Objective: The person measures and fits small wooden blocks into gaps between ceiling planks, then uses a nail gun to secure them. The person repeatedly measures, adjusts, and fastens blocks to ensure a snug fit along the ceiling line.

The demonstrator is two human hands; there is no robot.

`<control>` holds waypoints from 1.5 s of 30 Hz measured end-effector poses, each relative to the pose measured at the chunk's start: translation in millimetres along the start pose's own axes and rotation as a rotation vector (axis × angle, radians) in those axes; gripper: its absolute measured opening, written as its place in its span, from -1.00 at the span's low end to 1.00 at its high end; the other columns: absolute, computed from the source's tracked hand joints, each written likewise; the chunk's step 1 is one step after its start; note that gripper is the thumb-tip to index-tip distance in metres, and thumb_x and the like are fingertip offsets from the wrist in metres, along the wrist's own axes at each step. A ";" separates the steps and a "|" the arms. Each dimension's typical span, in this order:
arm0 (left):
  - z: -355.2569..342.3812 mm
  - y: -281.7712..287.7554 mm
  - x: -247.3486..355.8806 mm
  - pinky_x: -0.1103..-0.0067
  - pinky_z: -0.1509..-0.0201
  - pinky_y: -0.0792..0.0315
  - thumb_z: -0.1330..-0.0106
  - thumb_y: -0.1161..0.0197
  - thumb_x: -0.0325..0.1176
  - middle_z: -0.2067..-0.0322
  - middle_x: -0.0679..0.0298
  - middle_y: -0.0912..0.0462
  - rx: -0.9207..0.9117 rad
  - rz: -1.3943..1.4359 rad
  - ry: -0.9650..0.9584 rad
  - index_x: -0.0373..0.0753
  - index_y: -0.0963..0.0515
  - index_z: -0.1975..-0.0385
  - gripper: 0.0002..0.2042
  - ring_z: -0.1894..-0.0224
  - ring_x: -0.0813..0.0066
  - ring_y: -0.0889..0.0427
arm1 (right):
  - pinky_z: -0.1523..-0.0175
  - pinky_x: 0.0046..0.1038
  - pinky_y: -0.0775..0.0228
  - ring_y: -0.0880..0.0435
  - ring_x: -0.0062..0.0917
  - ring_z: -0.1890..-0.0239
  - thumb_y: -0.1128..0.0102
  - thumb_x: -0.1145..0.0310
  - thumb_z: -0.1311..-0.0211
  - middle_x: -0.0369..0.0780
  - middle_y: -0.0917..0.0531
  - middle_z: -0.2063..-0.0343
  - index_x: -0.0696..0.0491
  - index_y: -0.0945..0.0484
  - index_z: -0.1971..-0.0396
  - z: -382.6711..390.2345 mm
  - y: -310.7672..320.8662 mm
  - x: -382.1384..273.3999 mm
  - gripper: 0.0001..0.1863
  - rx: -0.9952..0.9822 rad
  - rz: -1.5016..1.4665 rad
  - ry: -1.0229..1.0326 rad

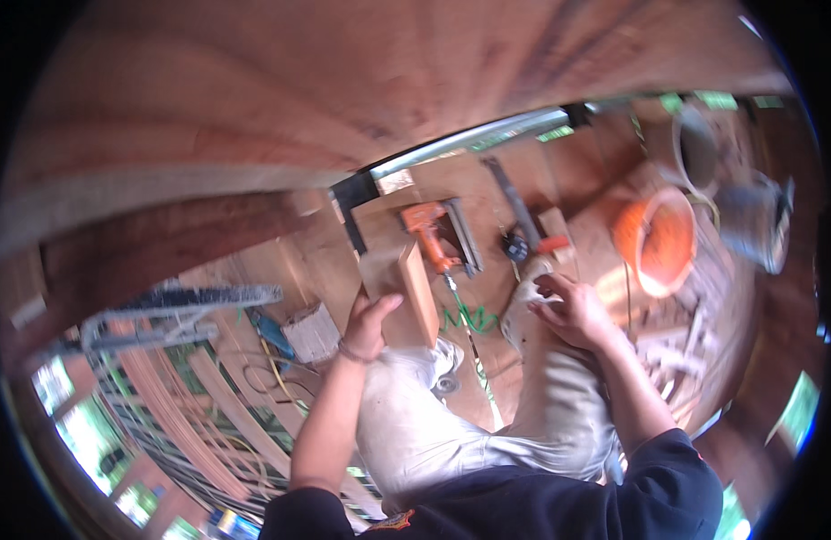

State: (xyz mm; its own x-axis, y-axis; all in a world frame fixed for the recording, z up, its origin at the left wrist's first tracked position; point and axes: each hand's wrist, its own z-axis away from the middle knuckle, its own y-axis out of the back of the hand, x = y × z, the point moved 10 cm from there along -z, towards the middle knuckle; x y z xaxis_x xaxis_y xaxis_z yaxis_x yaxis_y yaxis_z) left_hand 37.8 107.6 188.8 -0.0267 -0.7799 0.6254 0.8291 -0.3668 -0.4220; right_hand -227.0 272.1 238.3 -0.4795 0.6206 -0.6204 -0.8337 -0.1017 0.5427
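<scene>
My left hand (pixel 369 328) is closed at the lower left edge of a short wooden board (pixel 419 292) tilted up by my left knee. Its thumb lies across the board's near face; the other fingers are mostly hidden. Over my right knee hovers my right hand (pixel 573 310), its fingers loosely bent and apart, with nothing visible in them. Beyond the board an orange nail gun (pixel 426 225) lies on the wooden floor, joined to a hose (pixel 474 355). A long dark tool with a red-orange end (pixel 523 211) lies farther right, beside a small black tool (pixel 514 245).
An orange bucket (pixel 627 236) and a grey bucket (pixel 749 229) stand at the right, near wood scraps (pixel 686 346). At left are a metal frame (pixel 177 301), long boards (pixel 177 414), a teal tool (pixel 271 337) and a pale block (pixel 312 333). A wooden surface (pixel 343 81) spans the top.
</scene>
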 end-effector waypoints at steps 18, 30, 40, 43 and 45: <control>202.6 -199.0 -13.9 0.49 -0.20 -0.38 -0.49 -0.08 -0.34 -0.04 0.21 -0.50 -0.403 -0.859 0.375 -0.15 -0.24 -0.27 -0.60 -0.06 0.39 -0.50 | -0.19 -0.17 -0.40 -0.58 -0.08 -0.05 -0.22 0.14 -0.16 0.07 -0.60 0.04 0.18 -0.57 0.08 333.9 -78.2 59.7 -0.55 0.370 -0.574 -0.558; 217.3 -314.9 -61.9 0.55 -0.05 -0.46 -0.43 -0.15 -0.43 0.06 0.32 -0.53 -0.462 -1.053 0.524 -0.10 -0.32 -0.20 -0.63 0.06 0.57 -0.51 | -0.14 -0.15 -0.44 -0.63 -0.09 0.01 -0.15 -0.02 -0.25 0.05 -0.66 0.13 0.10 -0.62 0.08 349.6 -2.8 121.5 -0.51 0.284 -0.564 -0.460; 220.3 -399.8 -18.4 0.49 -0.11 -0.49 -0.28 -0.39 -0.26 0.02 0.17 -0.57 -0.542 -1.319 0.220 -0.35 -0.33 -0.19 -0.44 0.00 0.42 -0.58 | -0.04 -0.20 -0.60 -0.61 -0.35 -0.03 -0.31 -0.17 -0.21 -0.13 -0.54 -0.05 -0.01 -0.27 -0.30 351.6 93.6 -23.7 -0.19 -0.071 -1.445 -0.068; 235.8 -389.2 -2.1 0.48 -0.06 -0.52 -0.28 -0.38 -0.27 0.01 0.14 -0.58 -0.513 -1.149 0.371 -0.34 -0.35 -0.17 -0.47 0.03 0.39 -0.62 | 0.16 -0.38 -0.59 -0.67 -0.54 0.18 -0.36 0.06 -0.24 -0.26 -0.66 0.22 0.03 -0.46 -0.15 324.3 86.9 -29.1 -0.43 0.025 -1.331 -0.040; 247.2 -386.8 3.6 0.46 -0.03 -0.54 -0.31 -0.33 -0.33 0.01 0.15 -0.58 -0.536 -0.904 0.487 -0.32 -0.37 -0.16 -0.53 0.03 0.41 -0.62 | 0.21 -0.40 -0.61 -0.68 -0.52 0.22 -0.33 0.17 -0.26 -0.22 -0.66 0.22 0.08 -0.46 -0.13 320.2 87.0 -36.5 -0.49 0.118 -1.429 0.014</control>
State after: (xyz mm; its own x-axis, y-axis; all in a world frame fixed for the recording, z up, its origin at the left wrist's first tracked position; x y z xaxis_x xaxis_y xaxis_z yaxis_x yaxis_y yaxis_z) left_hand -144.9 372.1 516.5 -0.7981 -0.1934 0.5707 0.0578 -0.9673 -0.2470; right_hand -194.3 489.6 489.4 0.7327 0.1263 -0.6688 -0.5673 0.6561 -0.4976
